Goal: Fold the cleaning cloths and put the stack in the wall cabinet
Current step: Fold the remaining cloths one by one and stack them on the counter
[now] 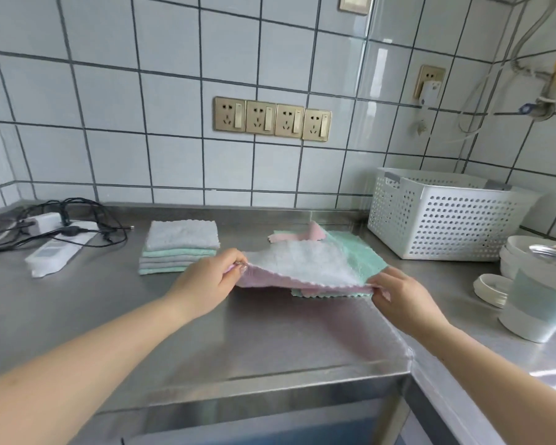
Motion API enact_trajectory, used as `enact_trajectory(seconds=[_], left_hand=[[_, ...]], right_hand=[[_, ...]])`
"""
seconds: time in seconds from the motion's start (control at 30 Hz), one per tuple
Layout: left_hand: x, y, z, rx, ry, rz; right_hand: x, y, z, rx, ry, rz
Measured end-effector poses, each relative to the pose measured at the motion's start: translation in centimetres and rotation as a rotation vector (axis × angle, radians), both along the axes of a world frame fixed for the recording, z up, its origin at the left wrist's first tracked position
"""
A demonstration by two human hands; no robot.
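My left hand (211,277) and right hand (398,297) each pinch a corner of the cloth (305,264) (white face up). A folded stack (180,247) sits just left.

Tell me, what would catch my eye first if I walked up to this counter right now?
Probably the pink-and-white cloth lifted at mid-counter, its near corners pinched by the left hand and the right hand. Behind the left hand sits a neat stack of folded cloths; a white perforated basket stands at the right by the wall.
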State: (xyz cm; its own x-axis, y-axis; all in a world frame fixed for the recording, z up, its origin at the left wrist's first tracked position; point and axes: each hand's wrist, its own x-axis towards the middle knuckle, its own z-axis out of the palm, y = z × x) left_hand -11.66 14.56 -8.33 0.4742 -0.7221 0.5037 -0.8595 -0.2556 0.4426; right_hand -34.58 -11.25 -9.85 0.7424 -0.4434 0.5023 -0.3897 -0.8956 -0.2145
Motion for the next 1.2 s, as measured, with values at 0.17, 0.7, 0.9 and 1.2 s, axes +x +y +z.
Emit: enact_trajectory(seconds=[0.17, 0.7, 0.9, 1.2], left_hand=[[-0.9, 5.1, -2.0, 0.015, 0.006, 0.028], [-1.3, 9.4, -3.7, 0.051, 0.297, 0.023], [0.5, 8.1, -4.0, -0.04, 0.344, 0.081], [3.1, 5.1, -3.8, 0.014, 0.25, 0.206]], right_hand=[[-1.1, 4.4, -1.1, 0.172, 0.128, 0.146], [-0.3, 7.4, 0.0, 0.474, 0.136, 0.108], [2.3, 5.6, -0.8, 0.566, 0.017, 0.005], [5.7, 4.2, -1.1, 0.473, 0.058, -0.079]])
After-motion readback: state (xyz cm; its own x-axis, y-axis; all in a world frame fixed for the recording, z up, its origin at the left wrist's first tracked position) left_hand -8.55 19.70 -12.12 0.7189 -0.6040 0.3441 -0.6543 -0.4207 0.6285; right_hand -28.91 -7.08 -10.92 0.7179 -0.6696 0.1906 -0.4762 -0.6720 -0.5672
